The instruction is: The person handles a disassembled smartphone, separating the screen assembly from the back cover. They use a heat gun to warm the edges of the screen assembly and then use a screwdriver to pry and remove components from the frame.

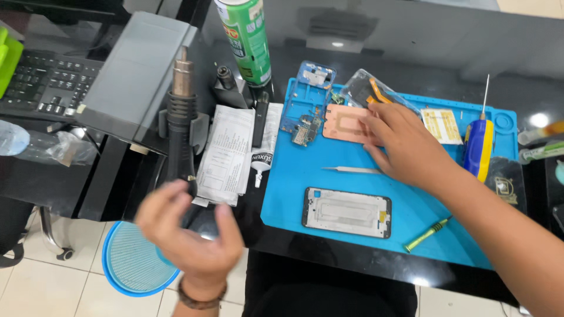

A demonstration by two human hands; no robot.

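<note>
My right hand rests palm down on the blue work mat, fingertips touching a copper-coloured plate. Thin metal tweezers lie just under that hand. A phone frame lies flat near the mat's front edge. My left hand hovers blurred off the table's front left, fingers curled and apart, holding nothing, close to the handle of a black hot-air gun standing in its holder.
A phone circuit board and blue frame piece lie at the mat's back. A green spray can, a glue tube, paper sheets, a blue-yellow tool, a green screwdriver, a keyboard and a blue bin surround it.
</note>
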